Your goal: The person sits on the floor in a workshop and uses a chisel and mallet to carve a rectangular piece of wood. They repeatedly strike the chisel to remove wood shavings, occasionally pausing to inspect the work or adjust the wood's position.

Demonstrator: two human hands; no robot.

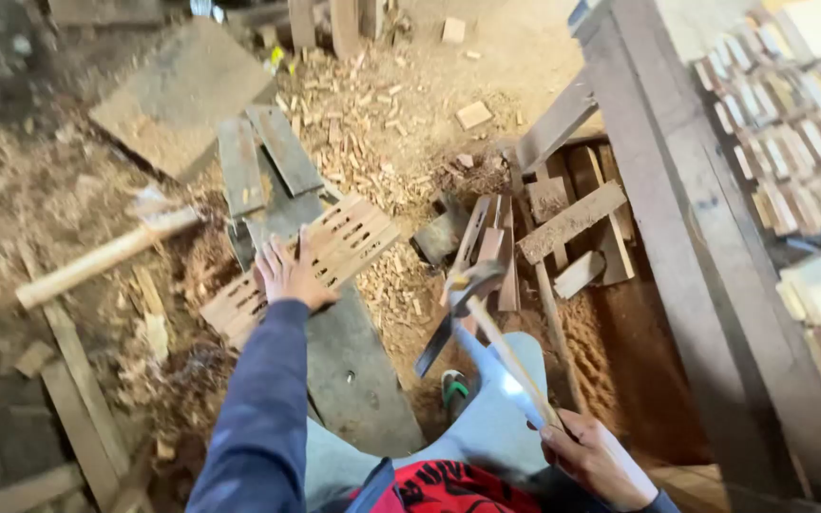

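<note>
Hammer up, slats pinned.
Left hand [289,275] lies flat, grip open, pressing the slatted wood panel [311,266] on the plank [353,370]; right hand [596,461], at five o'clock, is closed round the raised hammer [472,299], so the blow probably needs aiming beside the fingers.

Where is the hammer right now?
The hammer is in the head view, right of centre, raised in the right hand above the person's knee, right of the slatted wooden panel under the left hand.

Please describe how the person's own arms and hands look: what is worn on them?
Both hands are bare: no gloves, rings or watch can be seen. The left hand comes out of a long dark blue sleeve that reaches the wrist. At the right hand, only a small dark blue cuff edge shows.
</note>
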